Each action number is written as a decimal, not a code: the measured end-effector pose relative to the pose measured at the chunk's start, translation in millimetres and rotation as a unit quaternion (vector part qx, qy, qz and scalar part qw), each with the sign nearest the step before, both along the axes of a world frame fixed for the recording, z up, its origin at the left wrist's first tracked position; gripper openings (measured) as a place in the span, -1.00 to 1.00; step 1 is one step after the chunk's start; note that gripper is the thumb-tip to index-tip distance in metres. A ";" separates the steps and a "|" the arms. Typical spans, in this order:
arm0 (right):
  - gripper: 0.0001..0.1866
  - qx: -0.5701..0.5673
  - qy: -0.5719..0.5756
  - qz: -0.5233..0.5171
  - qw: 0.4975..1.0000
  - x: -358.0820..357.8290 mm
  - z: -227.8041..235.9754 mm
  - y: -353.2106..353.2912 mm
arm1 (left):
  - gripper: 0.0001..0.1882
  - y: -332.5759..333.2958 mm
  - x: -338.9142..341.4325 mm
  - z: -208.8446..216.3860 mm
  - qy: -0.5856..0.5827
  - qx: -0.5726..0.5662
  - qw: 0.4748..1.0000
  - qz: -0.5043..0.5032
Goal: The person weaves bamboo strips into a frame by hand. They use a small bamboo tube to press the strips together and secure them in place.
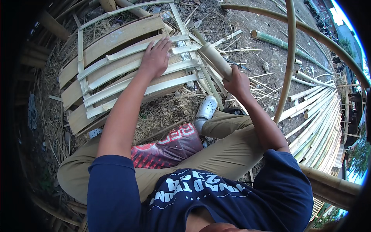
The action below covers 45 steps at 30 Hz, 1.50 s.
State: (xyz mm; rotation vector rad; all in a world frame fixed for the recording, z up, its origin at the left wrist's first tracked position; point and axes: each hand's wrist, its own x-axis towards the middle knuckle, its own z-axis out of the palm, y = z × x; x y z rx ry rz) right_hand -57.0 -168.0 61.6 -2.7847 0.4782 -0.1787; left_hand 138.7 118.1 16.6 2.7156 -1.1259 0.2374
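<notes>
My left hand (156, 58) lies flat, fingers spread, on a frame of pale bamboo slats (101, 79). Several slats run crosswise between two thin side strips. The frame rests on a low stand of wooden boards (125, 36) with gaps between them. My right hand (236, 83) is wrapped round one end of a short, thick bamboo piece (215, 58). Its far end is beside the right-hand slat ends; whether it touches them I cannot tell.
Straw and bamboo scraps (247, 50) litter the dirt. Bamboo poles (319, 120) are stacked at right, and a green pole (286, 42) lies beyond. An upright bamboo pole (290, 58) rises close to my right arm. A patterned red cloth (176, 145) lies between my legs.
</notes>
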 end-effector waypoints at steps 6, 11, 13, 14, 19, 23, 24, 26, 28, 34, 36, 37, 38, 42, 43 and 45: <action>-0.54 -0.008 0.120 0.027 0.992 -7.8 -12.4 2.1 | -0.38 -2.7 -0.3 3.3 0.008 0.017 1.000 -0.001; -0.52 0.221 -0.067 -0.092 0.969 0.6 21.0 9.2 | -0.41 5.5 3.6 -3.0 0.015 -0.006 1.000 -0.004; -0.44 0.085 0.140 0.030 0.986 -8.3 -7.0 -0.7 | -0.41 -2.5 7.0 -2.3 0.003 -0.012 1.000 -0.023; -0.42 0.069 0.152 0.005 0.986 -12.8 -12.9 -1.9 | -0.40 -3.1 2.8 -3.8 0.015 -0.012 1.000 -0.019; -0.53 0.248 -0.003 -0.123 0.961 13.6 25.3 -25.4 | -0.41 2.0 6.6 -1.6 0.035 0.011 0.999 -0.008; -0.56 0.259 -0.004 -0.113 0.959 23.4 38.8 -42.0 | -0.41 -12.9 3.3 18.7 0.105 -0.020 0.994 0.010; -0.55 0.215 -0.017 -0.087 0.972 21.6 36.6 -49.3 | -0.41 -27.0 -9.4 28.3 0.119 0.010 0.991 0.056; -0.53 0.220 -0.014 -0.089 0.971 21.1 50.4 -43.3 | -0.23 -45.3 -61.3 55.2 0.040 -0.008 0.997 -0.058; -0.46 0.219 -0.002 -0.076 0.973 22.7 70.3 -30.0 | -0.16 -52.3 -88.8 57.9 0.052 -0.019 0.992 -0.116; -0.47 0.202 0.013 -0.072 0.977 13.2 67.8 -35.7 | 0.08 -55.3 -86.5 20.4 0.040 0.043 0.995 -0.084; -0.46 0.190 0.002 -0.064 0.980 9.6 60.9 -41.5 | -0.03 -52.5 -83.0 27.2 0.087 -0.084 0.991 -0.065; -0.46 0.194 0.001 -0.068 0.979 8.5 61.1 -43.6 | -0.03 -50.0 -79.8 35.9 0.086 -0.079 0.991 -0.069; -0.46 0.190 0.004 -0.068 0.979 7.6 61.9 -45.6 | -0.11 -47.4 -74.8 45.5 0.090 -0.094 0.988 -0.088; -0.45 0.192 0.014 -0.062 0.979 6.8 66.5 -45.1 | -0.34 -38.5 -67.9 98.1 0.110 -0.100 0.981 -0.124; -0.45 0.185 0.016 -0.061 0.981 6.7 68.1 -44.9 | -0.37 -36.3 -64.5 108.6 0.126 -0.081 0.979 -0.136; -0.43 0.191 0.026 -0.063 0.979 5.6 71.2 -44.7 | -0.40 -33.5 -66.2 133.3 0.149 -0.070 0.978 -0.125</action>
